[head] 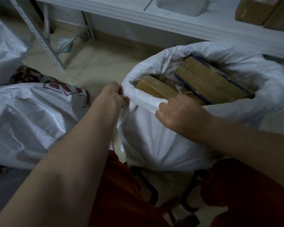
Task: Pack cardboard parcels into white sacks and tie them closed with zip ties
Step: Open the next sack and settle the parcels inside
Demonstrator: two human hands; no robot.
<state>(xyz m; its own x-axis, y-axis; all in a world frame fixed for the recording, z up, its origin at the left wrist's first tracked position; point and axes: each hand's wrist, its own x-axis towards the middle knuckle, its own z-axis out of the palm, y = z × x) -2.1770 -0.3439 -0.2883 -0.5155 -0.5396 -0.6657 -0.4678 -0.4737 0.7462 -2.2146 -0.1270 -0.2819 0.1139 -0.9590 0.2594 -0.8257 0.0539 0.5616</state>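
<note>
The rolled rim of the white sack (154, 102), standing on the floor and filled with cardboard parcels (210, 79), is being pinched by the left hand (114, 95) and gripped by the right hand (179, 112), seemingly so that the mouth can be gathered for tying.

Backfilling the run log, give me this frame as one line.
stage: sack closing | left hand: grips sack rim | right hand: grips rim | white sack: open, cardboard parcels inside | zip tie: not seen
</note>
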